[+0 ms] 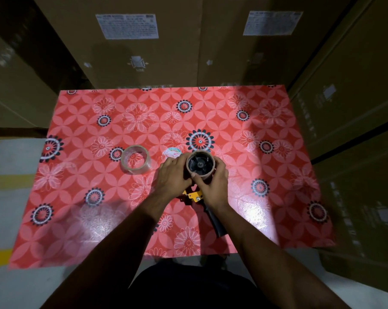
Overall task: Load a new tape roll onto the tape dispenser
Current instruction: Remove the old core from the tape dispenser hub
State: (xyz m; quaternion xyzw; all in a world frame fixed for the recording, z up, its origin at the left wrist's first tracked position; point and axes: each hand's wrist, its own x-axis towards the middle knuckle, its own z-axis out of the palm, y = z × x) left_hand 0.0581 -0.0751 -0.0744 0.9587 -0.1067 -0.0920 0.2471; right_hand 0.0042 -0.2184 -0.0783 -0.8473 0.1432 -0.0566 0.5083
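A tape dispenser (213,214) lies on the red flowered table, its black handle pointing toward me and a yellow bracket showing between my wrists. On its black spoked hub sits a brown cardboard core (200,163) with no tape visible on it. My left hand (174,175) grips the core's left side. My right hand (213,181) wraps its right side, thumb pressed on the near rim. A full roll of clear tape (135,160) lies flat on the table, a short way left of my left hand.
The table cover (99,219) is glossy with glare patches. A small round colourful sticker or disc (172,152) lies just behind my left hand. Tall cardboard boxes (144,52) stand close behind and to the right of the table. Grey floor shows at left.
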